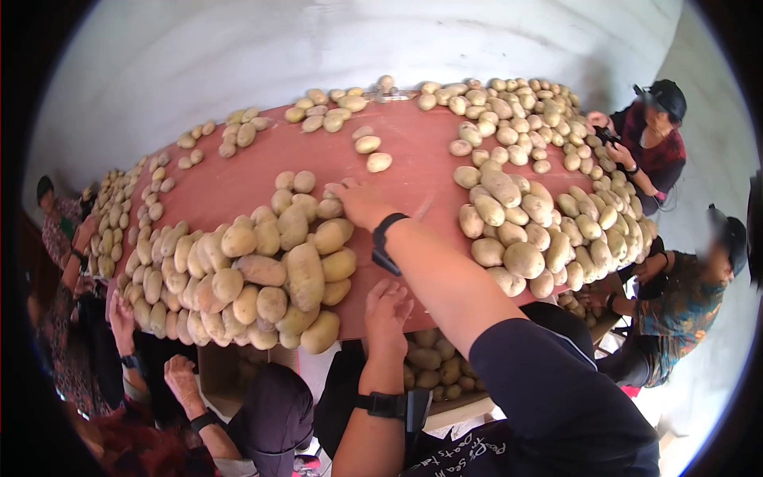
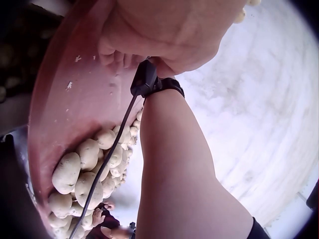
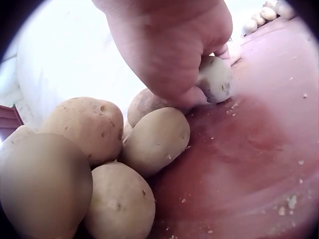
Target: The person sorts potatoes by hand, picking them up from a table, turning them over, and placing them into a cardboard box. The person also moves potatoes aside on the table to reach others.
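Note:
My right hand (image 1: 359,203) reaches across to the near left heap of potatoes (image 1: 274,270). In the right wrist view its thumb and fingers grip a small pale potato (image 3: 215,78) with a greyish patch, low over the red tabletop (image 3: 224,144). Larger potatoes (image 3: 156,139) lie right beside that thumb. My left hand (image 1: 387,312) hovers at the near table edge, between the two near heaps, its fingers loosely bent and holding nothing. The left wrist view shows the same hand (image 2: 164,32) over bare red tabletop, most of its fingers hidden behind the palm.
Another large heap of potatoes (image 1: 524,230) lies on the right; smaller groups sit along the far edge by the white wall (image 1: 342,44). Below the table edge stands a box of potatoes (image 1: 437,366). People sit on both sides, with another person's hand (image 1: 184,385) at lower left.

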